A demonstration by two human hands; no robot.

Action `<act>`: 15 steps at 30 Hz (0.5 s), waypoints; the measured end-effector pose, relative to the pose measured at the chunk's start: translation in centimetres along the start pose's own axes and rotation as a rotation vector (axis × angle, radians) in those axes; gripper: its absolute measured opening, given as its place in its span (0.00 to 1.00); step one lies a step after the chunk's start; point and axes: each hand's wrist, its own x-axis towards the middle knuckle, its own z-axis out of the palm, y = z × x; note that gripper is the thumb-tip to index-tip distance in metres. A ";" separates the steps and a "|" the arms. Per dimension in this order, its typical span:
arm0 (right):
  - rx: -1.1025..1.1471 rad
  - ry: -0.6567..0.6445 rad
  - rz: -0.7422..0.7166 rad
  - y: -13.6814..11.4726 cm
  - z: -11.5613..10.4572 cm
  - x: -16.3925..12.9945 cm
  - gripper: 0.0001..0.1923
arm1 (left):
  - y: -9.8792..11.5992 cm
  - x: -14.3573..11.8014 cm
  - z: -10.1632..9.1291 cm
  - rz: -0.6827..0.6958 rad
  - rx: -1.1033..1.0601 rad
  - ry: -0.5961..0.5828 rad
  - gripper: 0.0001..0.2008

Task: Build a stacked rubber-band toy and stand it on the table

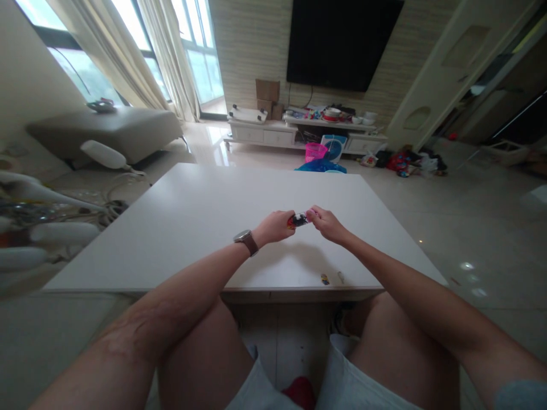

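Note:
Above the white table [205, 228], a small tube-like item with a black, white, red and yellow print [300, 220] is held between both hands. My left hand [276, 226] is closed around its left end. On the opposite side, my right hand [328, 224] pinches the right end, where a bit of pink shows. The fingers hide both ends, so its exact kind cannot be made out. Near the front edge of the tabletop lie a tiny yellow and dark figure-like piece [325, 279] and a small pale piece [341, 277], apart from the hands.
Past the far table edge are a blue item [322, 165] and a pink basket [315, 151]. A low white cabinet [280, 136] stands under the television [342, 42]. White-padded equipment [64, 233] is at the left, and a grey bench [115, 134] stands by the curtains.

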 end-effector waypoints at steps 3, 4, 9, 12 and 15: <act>0.168 -0.046 0.078 0.1 0.5 0.4 0.25 | -0.2 0.1 0.1 0.027 0.001 0.015 0.08; 0.252 -0.053 0.111 0.0 0.8 0.9 0.25 | -0.4 0.2 0.2 0.025 -0.020 0.015 0.09; 0.543 0.140 0.171 -0.9 3.0 4.7 0.27 | -2.1 0.8 1.0 -0.055 -0.304 0.079 0.14; 0.724 0.150 0.156 -1.8 5.0 7.2 0.25 | -3.6 1.2 1.4 -0.095 -0.467 0.162 0.12; 0.807 0.205 0.134 -2.1 7.6 8.9 0.23 | -4.8 1.6 1.7 -0.101 -0.554 0.239 0.11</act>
